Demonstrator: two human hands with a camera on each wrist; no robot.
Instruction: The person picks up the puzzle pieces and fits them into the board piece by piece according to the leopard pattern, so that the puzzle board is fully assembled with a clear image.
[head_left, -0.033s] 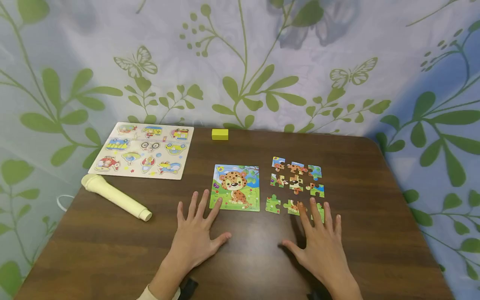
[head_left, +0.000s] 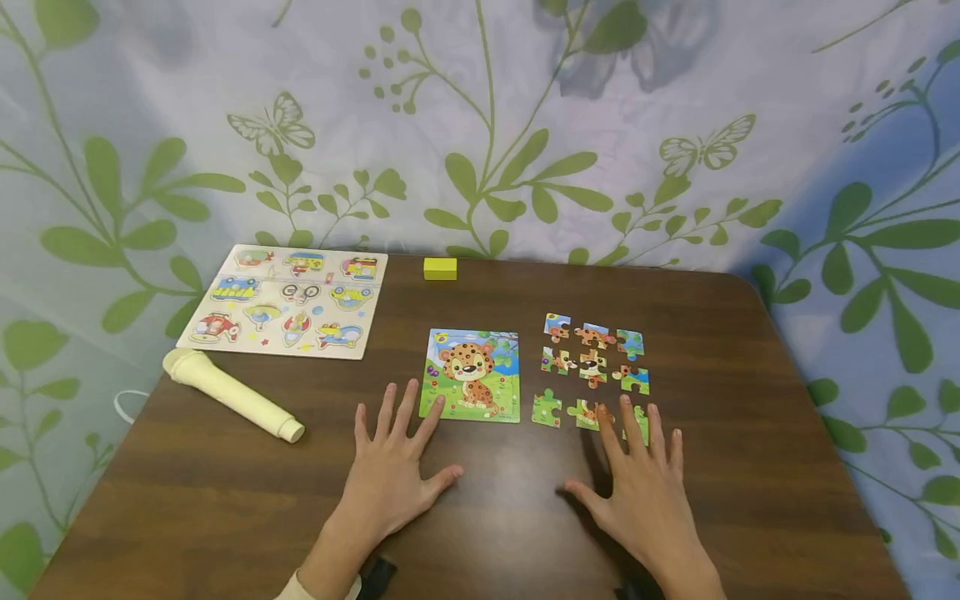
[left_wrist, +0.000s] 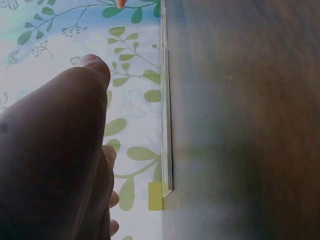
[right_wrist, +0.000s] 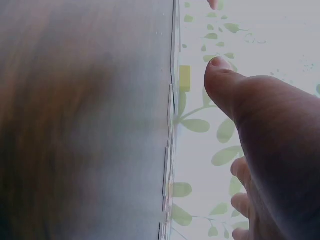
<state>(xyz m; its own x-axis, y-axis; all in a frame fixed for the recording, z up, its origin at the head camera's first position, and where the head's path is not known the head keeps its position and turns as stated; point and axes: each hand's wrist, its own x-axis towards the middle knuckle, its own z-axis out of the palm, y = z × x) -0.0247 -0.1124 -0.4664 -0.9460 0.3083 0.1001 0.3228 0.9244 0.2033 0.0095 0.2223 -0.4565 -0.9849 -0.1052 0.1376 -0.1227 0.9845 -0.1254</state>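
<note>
My left hand (head_left: 390, 475) has its fingers spread and straight, holding nothing. Its index fingertip overlaps the lower left corner of a square leopard picture board (head_left: 472, 375) in the head view. Further right, my right hand (head_left: 648, 492) is spread the same way, also with nothing in it. Its fingers partly cover the nearest row of loose jigsaw pieces (head_left: 592, 367), which lie apart in three rows beside the board. In the wrist views, the left thumb (left_wrist: 92, 75) and right thumb (right_wrist: 222, 82) stand out straight, with the other fingertips partly hidden behind them.
At the back left lies a pale vehicle puzzle board (head_left: 292, 302). A cream toy microphone (head_left: 232, 396) lies in front of it. The yellow block (head_left: 440, 269) sits near the back edge of the brown table (head_left: 225, 517), close to a leaf-patterned curtain (head_left: 525, 100).
</note>
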